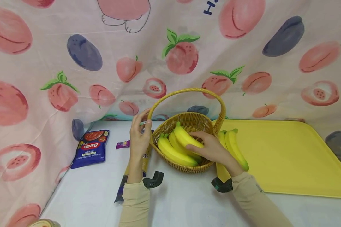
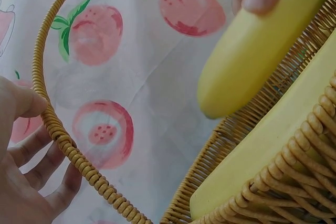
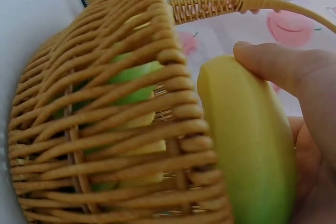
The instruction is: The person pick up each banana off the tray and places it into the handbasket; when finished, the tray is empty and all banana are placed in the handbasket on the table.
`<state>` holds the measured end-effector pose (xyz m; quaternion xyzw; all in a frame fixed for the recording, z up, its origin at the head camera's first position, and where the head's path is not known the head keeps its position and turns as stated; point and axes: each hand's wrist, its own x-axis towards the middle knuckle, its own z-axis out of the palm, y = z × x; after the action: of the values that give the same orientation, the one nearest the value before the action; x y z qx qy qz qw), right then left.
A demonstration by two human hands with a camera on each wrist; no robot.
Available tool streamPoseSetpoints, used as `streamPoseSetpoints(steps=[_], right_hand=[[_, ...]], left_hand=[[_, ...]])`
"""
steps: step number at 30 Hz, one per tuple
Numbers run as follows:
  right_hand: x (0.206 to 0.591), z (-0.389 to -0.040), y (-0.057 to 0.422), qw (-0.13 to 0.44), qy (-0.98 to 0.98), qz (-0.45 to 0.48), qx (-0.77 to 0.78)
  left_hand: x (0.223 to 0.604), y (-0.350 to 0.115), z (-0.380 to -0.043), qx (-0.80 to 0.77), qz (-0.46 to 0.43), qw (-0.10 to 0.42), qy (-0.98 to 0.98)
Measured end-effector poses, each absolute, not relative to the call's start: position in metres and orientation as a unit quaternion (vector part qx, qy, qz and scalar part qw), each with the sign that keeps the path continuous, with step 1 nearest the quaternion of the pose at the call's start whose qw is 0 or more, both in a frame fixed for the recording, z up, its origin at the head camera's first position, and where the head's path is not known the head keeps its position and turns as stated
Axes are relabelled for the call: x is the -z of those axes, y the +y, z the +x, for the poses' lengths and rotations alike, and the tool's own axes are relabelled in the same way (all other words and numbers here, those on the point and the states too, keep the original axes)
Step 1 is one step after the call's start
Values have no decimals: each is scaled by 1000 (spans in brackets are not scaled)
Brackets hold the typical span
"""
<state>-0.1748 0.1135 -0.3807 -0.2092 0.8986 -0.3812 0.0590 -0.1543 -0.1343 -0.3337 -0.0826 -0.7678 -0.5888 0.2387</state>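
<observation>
A wicker basket point(image 1: 197, 118) with a tall arched handle point(image 1: 184, 90) stands in the middle of the table. My left hand point(image 1: 139, 138) grips the left side of that handle, its thumb and fingers around it in the left wrist view. With my right hand point(image 1: 211, 149) I hold a banana point(image 1: 184, 135) by its sides over the basket. In the right wrist view the held banana point(image 3: 244, 140) is just beyond the rim, thumb on top. Other bananas point(image 1: 173, 154) lie in the basket below it, partly covered.
Right of the basket, bananas point(image 1: 235, 148) lie on a yellow tray point(image 1: 290, 157). On the left are a blue Barilla pouch point(image 1: 91, 148) and a small purple packet point(image 1: 122, 144). A long yellow-and-blue package point(image 1: 145, 162) lies partly under my left arm. A jar lid point(image 1: 42, 223) shows at bottom left.
</observation>
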Motion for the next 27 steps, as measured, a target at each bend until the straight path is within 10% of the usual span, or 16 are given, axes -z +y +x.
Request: streamPoseSetpoints(steps=[27], right_hand=[[398, -182, 80, 74, 912, -235, 329]], left_hand=[[336, -135, -154, 589, -89, 247, -764]])
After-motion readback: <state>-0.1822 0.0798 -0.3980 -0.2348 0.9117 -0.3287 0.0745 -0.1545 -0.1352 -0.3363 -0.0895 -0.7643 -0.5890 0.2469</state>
